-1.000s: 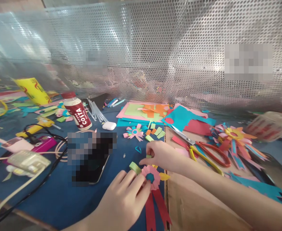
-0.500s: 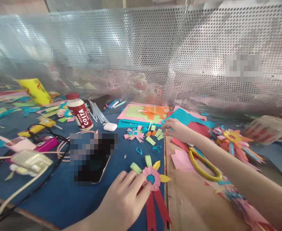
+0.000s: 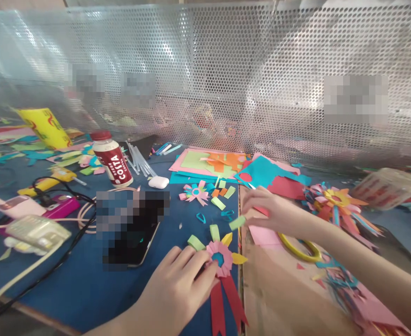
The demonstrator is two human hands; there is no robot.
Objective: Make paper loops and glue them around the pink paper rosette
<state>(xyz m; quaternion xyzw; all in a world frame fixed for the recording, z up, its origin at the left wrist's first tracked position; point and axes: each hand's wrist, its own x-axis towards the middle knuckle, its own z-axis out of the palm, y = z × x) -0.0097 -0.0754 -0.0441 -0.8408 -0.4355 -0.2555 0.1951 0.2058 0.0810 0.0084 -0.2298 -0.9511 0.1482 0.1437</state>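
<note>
My left hand (image 3: 180,284) grips the left side of a pink paper flower (image 3: 226,266) that lies on the blue table. This flower has a blue centre, green loops and yellow pointed petals around it, and two red ribbon tails hanging toward me. Between the fingertips of my right hand (image 3: 270,207) is a small green paper loop (image 3: 237,223), held above the flower, up and to its right. Loose green and orange paper loops (image 3: 218,202) lie farther back, beside a smaller pink and blue paper flower (image 3: 195,192).
Yellow-handled scissors (image 3: 305,249) lie under my right forearm on brown board. A phone (image 3: 135,233), a coffee bottle (image 3: 112,161) and a cabled power strip (image 3: 60,207) are on the left. Coloured paper sheets (image 3: 272,172) lie before a perforated metal screen (image 3: 219,70).
My right hand has come back toward me from the loose loops, bringing a green paper loop with it. My left hand stays on the flower.
</note>
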